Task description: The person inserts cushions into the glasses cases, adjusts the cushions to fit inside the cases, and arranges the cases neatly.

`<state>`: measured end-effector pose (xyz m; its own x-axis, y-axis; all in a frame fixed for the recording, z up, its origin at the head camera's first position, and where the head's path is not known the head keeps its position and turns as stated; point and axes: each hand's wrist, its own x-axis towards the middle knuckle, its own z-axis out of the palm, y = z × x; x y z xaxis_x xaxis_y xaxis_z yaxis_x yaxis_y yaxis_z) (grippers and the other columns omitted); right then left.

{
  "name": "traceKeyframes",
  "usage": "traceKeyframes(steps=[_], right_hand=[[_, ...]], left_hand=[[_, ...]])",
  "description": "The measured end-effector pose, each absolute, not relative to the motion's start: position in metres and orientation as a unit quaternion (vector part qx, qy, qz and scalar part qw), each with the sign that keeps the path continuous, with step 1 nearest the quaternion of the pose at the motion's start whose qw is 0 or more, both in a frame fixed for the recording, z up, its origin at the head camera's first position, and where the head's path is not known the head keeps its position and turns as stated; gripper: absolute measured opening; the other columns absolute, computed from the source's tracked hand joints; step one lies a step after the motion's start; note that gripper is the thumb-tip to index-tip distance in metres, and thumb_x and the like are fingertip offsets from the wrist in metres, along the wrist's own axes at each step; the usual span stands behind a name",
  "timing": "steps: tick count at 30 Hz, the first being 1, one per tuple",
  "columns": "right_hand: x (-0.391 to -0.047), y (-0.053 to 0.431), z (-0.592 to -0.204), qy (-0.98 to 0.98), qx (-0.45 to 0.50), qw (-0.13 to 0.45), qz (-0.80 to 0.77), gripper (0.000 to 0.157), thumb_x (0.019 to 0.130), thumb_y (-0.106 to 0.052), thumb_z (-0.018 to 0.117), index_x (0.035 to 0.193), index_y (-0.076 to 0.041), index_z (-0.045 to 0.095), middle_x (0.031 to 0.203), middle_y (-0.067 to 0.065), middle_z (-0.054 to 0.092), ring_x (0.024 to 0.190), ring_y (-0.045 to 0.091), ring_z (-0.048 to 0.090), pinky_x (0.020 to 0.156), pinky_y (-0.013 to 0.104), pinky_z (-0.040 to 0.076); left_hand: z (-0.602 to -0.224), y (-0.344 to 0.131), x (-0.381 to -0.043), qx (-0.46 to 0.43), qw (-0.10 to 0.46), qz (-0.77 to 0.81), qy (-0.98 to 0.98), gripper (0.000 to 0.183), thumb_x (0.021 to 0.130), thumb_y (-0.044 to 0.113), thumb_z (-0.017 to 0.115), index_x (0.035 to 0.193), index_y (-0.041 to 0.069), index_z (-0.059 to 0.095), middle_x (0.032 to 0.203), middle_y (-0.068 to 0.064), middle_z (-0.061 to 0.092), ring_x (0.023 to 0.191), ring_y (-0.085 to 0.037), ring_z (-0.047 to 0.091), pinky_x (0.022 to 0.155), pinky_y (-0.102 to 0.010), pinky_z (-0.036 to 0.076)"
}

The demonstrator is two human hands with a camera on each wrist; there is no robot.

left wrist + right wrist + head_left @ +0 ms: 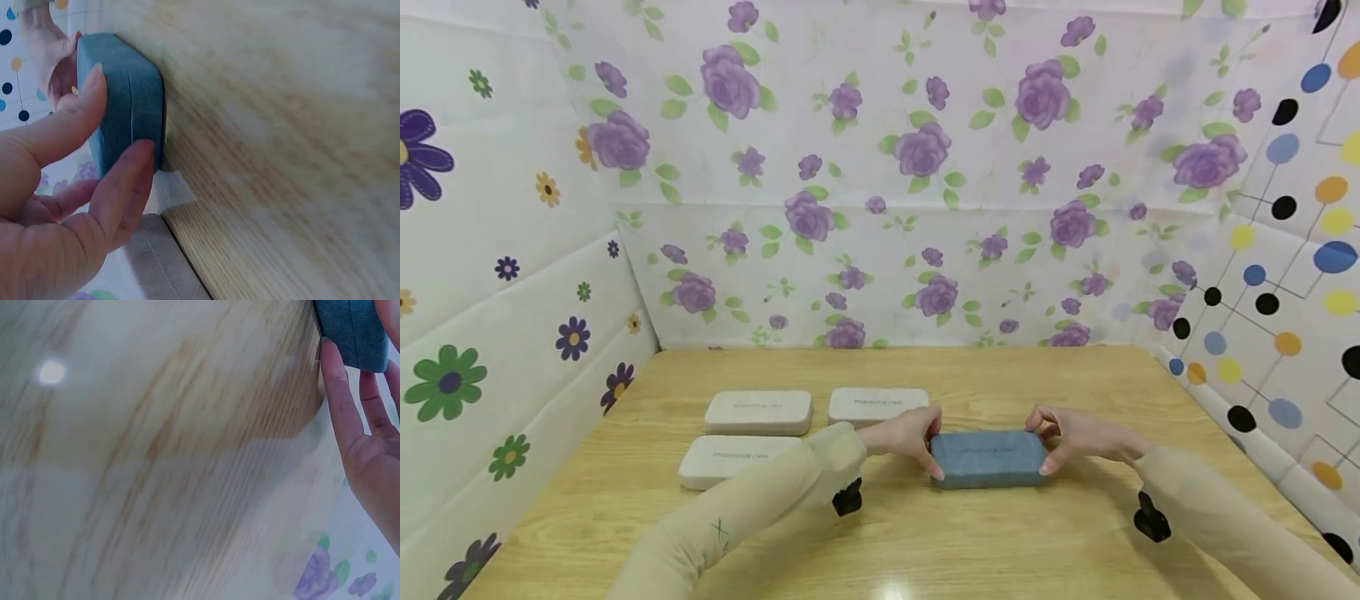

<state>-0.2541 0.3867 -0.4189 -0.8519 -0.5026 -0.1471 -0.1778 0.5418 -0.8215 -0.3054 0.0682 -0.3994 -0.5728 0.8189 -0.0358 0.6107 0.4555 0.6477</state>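
A blue glasses case (988, 460) with printed lettering on its lid lies lengthwise on the table, between both hands. My left hand (906, 435) grips its left end, thumb at the front corner and fingers toward the back. At the opposite end, my right hand (1071, 437) holds the case the same way. The left wrist view shows the case's side seam, with the left thumb (84, 106) and fingertips against its end. In the right wrist view only one end of the blue case (353, 331) appears, with the right hand's fingers (340, 381) around it.
Three off-white cases of the same shape lie to the left: one at back left (758, 413), one in front of it (730, 458) partly behind the left sleeve, one (876, 403) just behind the left hand. Patterned cloth walls (887, 208) border the wooden table (940, 542).
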Motion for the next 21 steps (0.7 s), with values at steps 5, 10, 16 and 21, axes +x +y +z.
traceKeyframes(steps=[5,10,16,21], right_hand=[[-0.255,0.374,-0.419,0.863,-0.199,0.183,-0.427,0.049,0.069,-0.018,0.08,0.103,-0.006,0.046,0.124,0.017,0.041,0.111,0.043,0.041,0.086,0.049,0.039],[-0.26,0.349,-0.423,0.867,-0.219,0.173,-0.413,0.05,0.068,-0.023,0.081,0.101,-0.009,0.047,0.121,0.015,0.044,0.108,0.038,0.045,0.084,0.047,0.041],[-0.267,0.317,-0.427,0.861,-0.252,0.157,-0.412,0.05,0.067,-0.023,0.081,0.1,-0.008,0.046,0.114,0.012,0.046,0.1,0.029,0.05,0.08,0.04,0.044],[-0.268,0.297,-0.424,0.861,-0.25,0.149,-0.418,0.052,0.066,-0.021,0.083,0.1,-0.006,0.047,0.113,0.011,0.047,0.099,0.028,0.05,0.08,0.042,0.043]], left_hand=[[-0.4,0.054,-0.304,0.443,0.159,0.292,0.833,0.051,0.059,0.015,0.086,0.087,-0.002,0.047,0.078,-0.013,0.049,0.062,-0.01,0.039,0.054,-0.021,0.034],[-0.401,0.028,-0.31,0.452,0.179,0.279,0.828,0.053,0.061,0.017,0.086,0.09,-0.002,0.046,0.08,-0.014,0.049,0.062,-0.01,0.039,0.054,-0.021,0.033],[-0.398,-0.005,-0.319,0.467,0.189,0.255,0.825,0.053,0.061,0.018,0.085,0.09,0.001,0.044,0.077,-0.011,0.049,0.059,-0.008,0.039,0.055,-0.021,0.035],[-0.393,-0.021,-0.323,0.477,0.206,0.256,0.815,0.054,0.061,0.015,0.085,0.09,-0.002,0.043,0.074,-0.013,0.047,0.057,-0.007,0.038,0.053,-0.021,0.034]])
